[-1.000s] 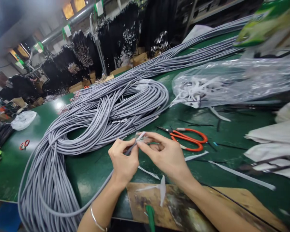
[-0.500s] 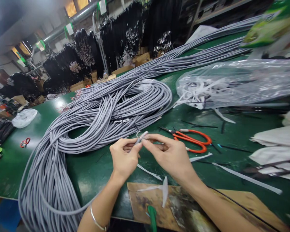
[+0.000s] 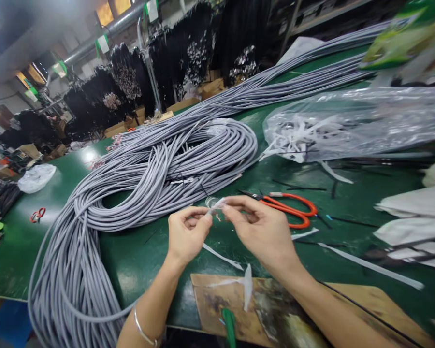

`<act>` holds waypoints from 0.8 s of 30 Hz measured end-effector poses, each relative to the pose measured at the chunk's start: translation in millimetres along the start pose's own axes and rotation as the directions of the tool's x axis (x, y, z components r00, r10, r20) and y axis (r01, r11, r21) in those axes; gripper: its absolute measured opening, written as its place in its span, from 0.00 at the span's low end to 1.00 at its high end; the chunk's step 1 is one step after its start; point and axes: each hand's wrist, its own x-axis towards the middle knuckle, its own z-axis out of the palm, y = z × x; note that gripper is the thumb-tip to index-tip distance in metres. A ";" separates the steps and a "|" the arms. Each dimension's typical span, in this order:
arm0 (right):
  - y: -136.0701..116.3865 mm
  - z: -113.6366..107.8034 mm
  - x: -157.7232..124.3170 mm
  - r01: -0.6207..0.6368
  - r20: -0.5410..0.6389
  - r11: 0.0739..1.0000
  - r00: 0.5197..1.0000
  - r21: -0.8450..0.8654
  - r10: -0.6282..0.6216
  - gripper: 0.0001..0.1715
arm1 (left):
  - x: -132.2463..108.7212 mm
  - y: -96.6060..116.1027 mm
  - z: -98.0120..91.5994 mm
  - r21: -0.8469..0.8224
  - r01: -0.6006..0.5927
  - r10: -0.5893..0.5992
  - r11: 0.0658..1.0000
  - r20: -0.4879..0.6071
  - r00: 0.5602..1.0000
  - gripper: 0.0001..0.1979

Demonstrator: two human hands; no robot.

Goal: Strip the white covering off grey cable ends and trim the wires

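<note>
Left hand (image 3: 188,234) pinches the grey cable's end (image 3: 210,211) between thumb and forefinger. Right hand (image 3: 263,227), just to its right, pinches whitish material (image 3: 219,204) at that end, thumb against forefinger; its exact form is too small to tell. Beyond the left hand lies a coiled grey cable bundle (image 3: 141,169). Orange-handled scissors (image 3: 287,209) lie just beyond the right hand; a stained board (image 3: 207,304) lies nearer the wearer, below both hands.
</note>
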 end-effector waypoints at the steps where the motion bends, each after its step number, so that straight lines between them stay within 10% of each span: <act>1: 1.4 -0.7 0.0 0.027 -0.007 0.997 1.000 -0.067 -0.028 0.11 | 0.2 0.5 -0.1 -0.009 -0.009 0.009 1.000 -0.017 1.000 0.17; 8: 5.6 -2.5 -5.0 0.371 0.111 0.721 0.918 -0.585 -0.382 0.21 | 4.6 5.7 -3.5 -0.073 0.016 -0.023 0.997 -0.091 0.996 0.19; 15: -0.9 -4.6 -3.6 0.591 0.115 0.590 0.753 -0.549 -0.648 0.12 | 3.0 3.2 -7.7 0.033 -0.006 0.009 0.999 -0.077 0.997 0.17; 24: -2.3 -6.3 -1.0 0.633 0.151 0.566 0.726 -0.529 -0.671 0.11 | -1.5 8.6 -13.5 0.308 -0.134 0.154 0.942 -0.043 0.987 0.10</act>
